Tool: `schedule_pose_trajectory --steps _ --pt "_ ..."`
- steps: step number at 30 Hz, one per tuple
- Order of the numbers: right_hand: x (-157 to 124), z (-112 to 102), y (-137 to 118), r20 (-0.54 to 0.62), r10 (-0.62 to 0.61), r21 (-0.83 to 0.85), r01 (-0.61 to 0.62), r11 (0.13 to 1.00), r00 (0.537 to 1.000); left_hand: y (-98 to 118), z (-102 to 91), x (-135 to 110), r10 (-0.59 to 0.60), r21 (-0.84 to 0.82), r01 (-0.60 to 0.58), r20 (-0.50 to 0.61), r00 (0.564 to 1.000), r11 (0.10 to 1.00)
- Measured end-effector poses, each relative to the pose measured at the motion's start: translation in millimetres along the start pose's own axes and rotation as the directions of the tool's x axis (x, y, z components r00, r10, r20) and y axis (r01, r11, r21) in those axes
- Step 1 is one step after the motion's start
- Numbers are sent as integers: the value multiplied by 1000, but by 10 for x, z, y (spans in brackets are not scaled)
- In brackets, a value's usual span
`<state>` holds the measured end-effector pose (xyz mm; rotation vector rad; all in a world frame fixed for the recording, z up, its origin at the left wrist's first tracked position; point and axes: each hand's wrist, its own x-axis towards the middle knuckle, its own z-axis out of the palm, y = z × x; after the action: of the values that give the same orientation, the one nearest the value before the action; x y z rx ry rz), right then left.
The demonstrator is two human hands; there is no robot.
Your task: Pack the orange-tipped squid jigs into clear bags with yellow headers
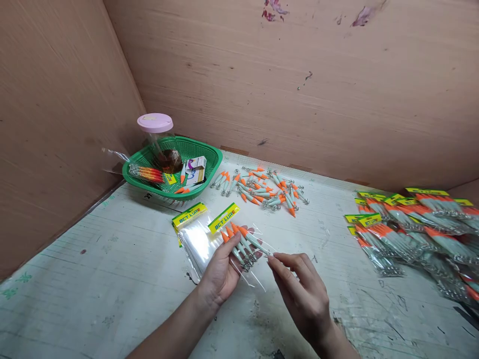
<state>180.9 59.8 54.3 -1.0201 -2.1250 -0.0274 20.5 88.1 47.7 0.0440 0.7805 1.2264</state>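
My left hand [224, 269] holds a clear plastic bag with a yellow BCT LURE header [223, 218], along with several pale fishing lures [239, 244] tipped in orange. Its thumb presses over the lures, whose hooks point toward me. Whether those lures lie inside the bag or on top of it I cannot tell. With thumb and forefinger, my right hand [299, 284] pinches the hook end of one more fishing lure [258, 243], its orange tip lying by the others. Under and left of my left hand is a stack of clear bags [192, 237] with the same headers.
A pile of loose lures [262, 187] lies beyond my hands. At the back left, a green basket [209, 154] holds a pink-lidded jar [155, 123], a small box and some lures. Packed lure bags [415, 224] are heaped at the right. Wooden walls [299, 89] stand behind and left.
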Motion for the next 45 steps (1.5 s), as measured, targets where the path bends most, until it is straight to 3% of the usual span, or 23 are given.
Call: schedule_pose_trajectory --steps 7,12,14,17,20,24,28,32,39,45 --pt "8 70 -41 6 -50 -75 51 996 999 -55 10 2 -28 -4 28 -25 999 1000" --pt "132 -95 24 129 19 184 -43 982 991 -40 14 15 -33 -17 32 -80 996 999" --pt "202 -165 265 122 115 175 -136 975 986 -27 13 18 -40 1 41 -117 992 999" --pt "301 -183 840 50 241 -36 -240 970 969 -9 11 19 -59 33 64 -135 989 997" --pt "377 -77 1375 126 269 -154 -249 956 955 -7 5 21 -58 40 64 -129 990 997" --pt "476 186 1664 142 352 -311 -296 903 925 -18 -8 28 -65 30 69 -128 990 997" --pt "623 401 1679 141 433 -417 -344 841 890 -10 -8 35 -53 39 58 -124 991 998" --pt "655 339 1564 173 419 -422 -318 849 891 32 3 42 -36 42 42 -145 989 998" --pt "91 54 1095 370 156 -191 -89 978 916 107 6 59 -25 1 26 -161 987 1000" --pt "-200 -106 874 320 184 -5 -192 981 929 178 -12 107 14 -32 -19 -164 986 999"
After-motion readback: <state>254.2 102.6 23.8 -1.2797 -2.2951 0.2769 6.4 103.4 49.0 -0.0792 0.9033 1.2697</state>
